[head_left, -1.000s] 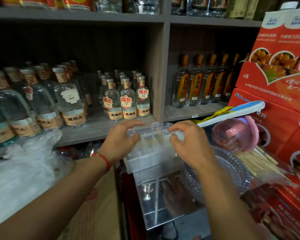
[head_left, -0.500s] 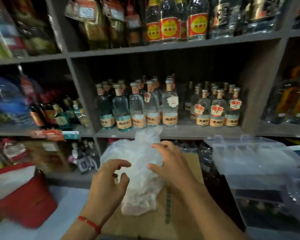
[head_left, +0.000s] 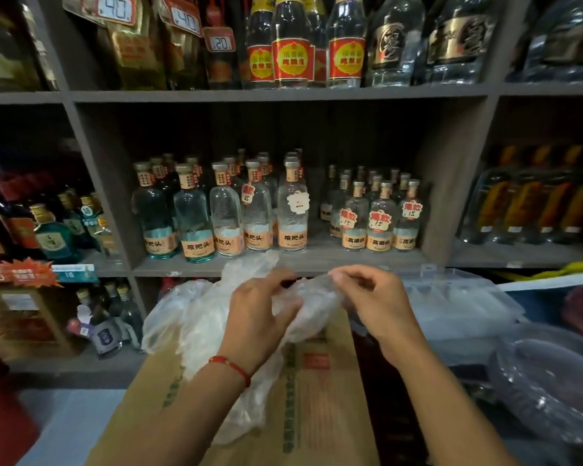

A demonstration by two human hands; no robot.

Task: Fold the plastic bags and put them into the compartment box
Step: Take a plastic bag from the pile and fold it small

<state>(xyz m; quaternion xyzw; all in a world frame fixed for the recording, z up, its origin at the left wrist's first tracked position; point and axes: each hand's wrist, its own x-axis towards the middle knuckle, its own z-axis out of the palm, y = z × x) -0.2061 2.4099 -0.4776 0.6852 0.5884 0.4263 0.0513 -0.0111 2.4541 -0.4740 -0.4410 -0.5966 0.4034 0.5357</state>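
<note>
A heap of thin, translucent white plastic bags (head_left: 202, 317) lies crumpled on top of a brown cardboard carton (head_left: 320, 391), spilling over its far left corner and trailing down toward its near edge. One bag is lifted at the top of the heap, its film bunched. The clear compartment box (head_left: 458, 301) stands just right of the carton, its lid open and tilted back.

Clear bottles (head_left: 292, 210) line a grey shelf (head_left: 317, 258) behind a cardboard box (head_left: 317, 398)
</note>
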